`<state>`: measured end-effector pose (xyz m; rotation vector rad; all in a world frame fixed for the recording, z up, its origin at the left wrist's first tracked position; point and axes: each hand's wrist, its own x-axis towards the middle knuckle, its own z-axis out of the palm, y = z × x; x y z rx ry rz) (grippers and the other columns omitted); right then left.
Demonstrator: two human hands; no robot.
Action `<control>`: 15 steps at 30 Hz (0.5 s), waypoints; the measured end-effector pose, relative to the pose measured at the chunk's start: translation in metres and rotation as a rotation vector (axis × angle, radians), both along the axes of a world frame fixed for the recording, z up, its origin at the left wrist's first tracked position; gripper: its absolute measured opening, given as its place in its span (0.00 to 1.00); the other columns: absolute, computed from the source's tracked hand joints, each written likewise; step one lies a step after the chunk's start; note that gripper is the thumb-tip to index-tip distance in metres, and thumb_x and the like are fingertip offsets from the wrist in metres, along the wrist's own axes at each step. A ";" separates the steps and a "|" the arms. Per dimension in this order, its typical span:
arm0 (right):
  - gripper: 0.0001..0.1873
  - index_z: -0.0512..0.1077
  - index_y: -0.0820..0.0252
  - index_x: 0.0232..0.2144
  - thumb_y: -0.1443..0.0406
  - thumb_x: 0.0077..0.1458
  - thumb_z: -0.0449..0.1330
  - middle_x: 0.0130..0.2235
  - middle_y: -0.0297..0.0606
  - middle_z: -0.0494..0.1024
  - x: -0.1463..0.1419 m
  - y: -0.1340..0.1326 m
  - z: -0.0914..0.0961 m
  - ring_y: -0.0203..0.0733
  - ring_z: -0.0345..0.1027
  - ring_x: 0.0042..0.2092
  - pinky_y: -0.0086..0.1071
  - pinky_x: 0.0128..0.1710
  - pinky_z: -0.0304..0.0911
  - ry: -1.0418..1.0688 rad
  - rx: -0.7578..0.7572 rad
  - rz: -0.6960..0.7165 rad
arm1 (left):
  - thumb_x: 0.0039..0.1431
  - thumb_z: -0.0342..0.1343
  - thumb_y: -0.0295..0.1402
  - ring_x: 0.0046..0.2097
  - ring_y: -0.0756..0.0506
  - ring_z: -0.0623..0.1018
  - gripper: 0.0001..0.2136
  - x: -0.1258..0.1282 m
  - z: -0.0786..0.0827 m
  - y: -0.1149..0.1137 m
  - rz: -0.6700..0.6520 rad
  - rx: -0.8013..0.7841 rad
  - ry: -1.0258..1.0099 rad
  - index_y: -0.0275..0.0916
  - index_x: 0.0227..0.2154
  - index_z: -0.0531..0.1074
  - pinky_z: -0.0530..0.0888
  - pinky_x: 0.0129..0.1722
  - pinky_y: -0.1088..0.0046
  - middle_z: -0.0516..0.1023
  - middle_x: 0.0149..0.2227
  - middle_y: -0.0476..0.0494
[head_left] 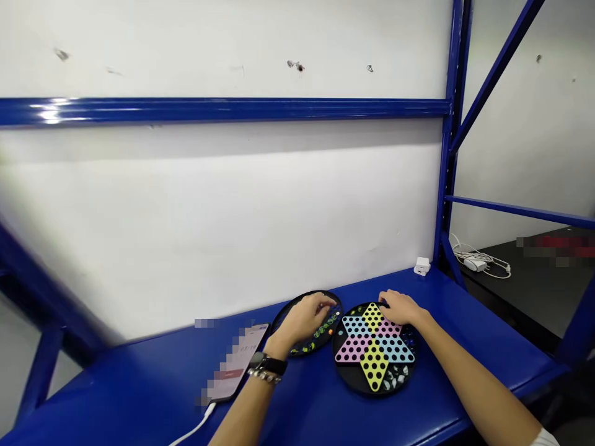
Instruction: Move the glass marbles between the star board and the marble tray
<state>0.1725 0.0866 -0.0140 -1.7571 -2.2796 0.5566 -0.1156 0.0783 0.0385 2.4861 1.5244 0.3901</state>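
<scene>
A round black Chinese checkers board with a star of yellow, blue and pink points lies on the blue shelf. My right hand rests on its far edge, fingers curled down on the rim. To its left sits a black round tray with several coloured marbles. My left hand, with a watch and bracelet on the wrist, reaches into that tray with its fingers bent over the marbles. What the fingers hold is hidden.
A phone with a white cable lies left of the tray. A small white charger stands by the wall. Blue rack posts rise at right. Beyond them, white cables lie on a dark table.
</scene>
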 end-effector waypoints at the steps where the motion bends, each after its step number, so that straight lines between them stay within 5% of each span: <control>1: 0.14 0.71 0.56 0.45 0.61 0.58 0.52 0.47 0.43 0.74 0.000 0.000 0.000 0.47 0.69 0.44 0.35 0.41 0.59 0.000 0.007 0.000 | 0.64 0.45 0.33 0.50 0.44 0.77 0.16 0.013 -0.003 0.001 -0.043 0.028 0.021 0.45 0.47 0.77 0.71 0.49 0.73 0.79 0.49 0.47; 7: 0.15 0.70 0.56 0.45 0.61 0.58 0.51 0.47 0.43 0.75 -0.001 0.001 -0.002 0.49 0.69 0.47 0.36 0.42 0.59 -0.027 0.029 0.007 | 0.63 0.44 0.25 0.46 0.43 0.78 0.19 0.065 -0.022 0.014 -0.141 0.060 0.294 0.46 0.45 0.79 0.73 0.45 0.70 0.77 0.45 0.42; 15: 0.15 0.70 0.56 0.46 0.59 0.58 0.52 0.47 0.44 0.75 0.001 0.003 -0.005 0.50 0.69 0.47 0.38 0.42 0.59 -0.020 0.020 0.021 | 0.63 0.46 0.28 0.43 0.43 0.78 0.17 0.053 -0.020 0.020 -0.163 0.000 0.342 0.46 0.42 0.80 0.73 0.43 0.70 0.78 0.44 0.42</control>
